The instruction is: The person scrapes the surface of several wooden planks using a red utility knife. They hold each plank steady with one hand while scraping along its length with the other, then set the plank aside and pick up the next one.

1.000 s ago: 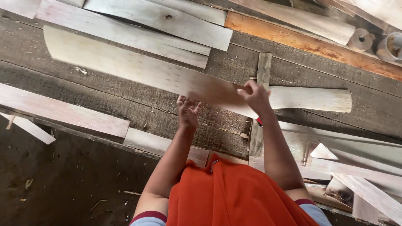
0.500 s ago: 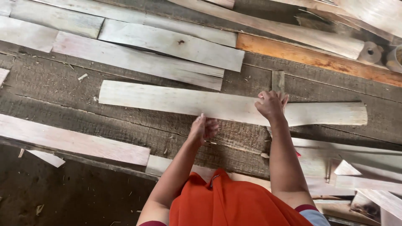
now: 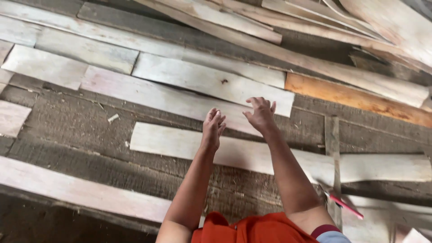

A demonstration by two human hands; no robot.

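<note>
Pale plank (image 3: 180, 146) (right end cut off) under empty hands (image 3: 213, 127)

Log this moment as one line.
left hand: open, empty | right hand: open, empty | both above long pale wooden veneer strip lying flat on dark planks

Pale wood veneer strip (image 3: 252, 155): thin, matt, fairly smooth. Grey floorboards (image 3: 67, 135): rough, weathered timber. Orange plank (image 3: 360, 99): matt, coarse.

Two bare hands (image 3: 213, 128) (image 3: 260, 112), one orange-brown plank (image 3: 360, 100), many pale wooden slats (image 3: 180, 144).
</note>
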